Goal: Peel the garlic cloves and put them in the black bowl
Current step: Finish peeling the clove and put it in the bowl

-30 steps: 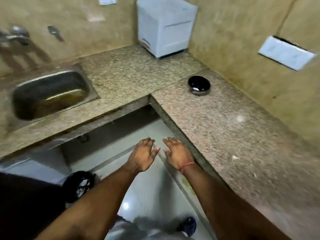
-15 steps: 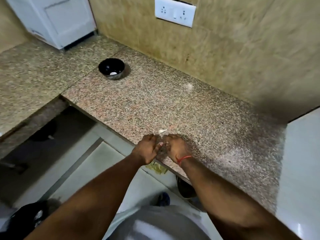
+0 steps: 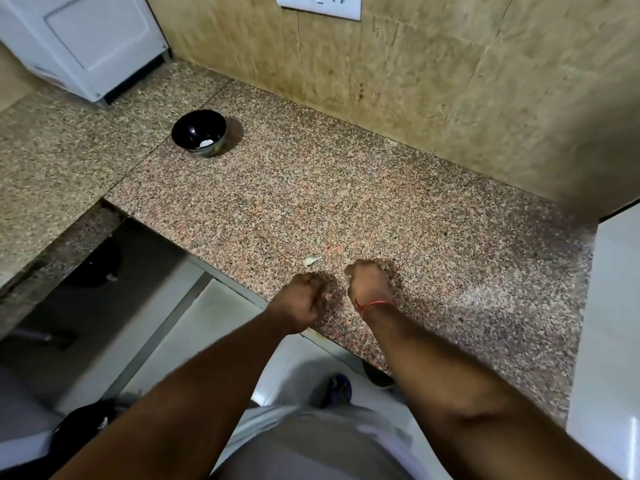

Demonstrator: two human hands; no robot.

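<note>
The black bowl [image 3: 199, 133] stands far back on the left of the granite counter [image 3: 398, 209], with one white peeled clove [image 3: 206, 143] inside. A loose garlic clove [image 3: 310, 261] lies on the counter near its front edge, just beyond my hands. My left hand [image 3: 301, 301] hovers at the counter edge with fingers curled, pinching a small pale pinkish garlic piece [image 3: 327, 296] at its fingertips. My right hand [image 3: 369, 284], with a red thread on the wrist, is curled into a fist over the counter. Whatever is inside it is hidden. The two hands are a little apart.
A white box-like appliance [image 3: 86, 39] stands at the back left corner and a wall socket [image 3: 320, 5] sits above the counter. A white surface [image 3: 616, 323] borders the counter on the right. Below the edge are the tiled floor, a shoe [image 3: 337, 389] and a dark object [image 3: 83, 431].
My view swung right from the sink corner to this counter. My hands closed from open fingers, met at the counter edge near the loose clove, then moved slightly apart.
</note>
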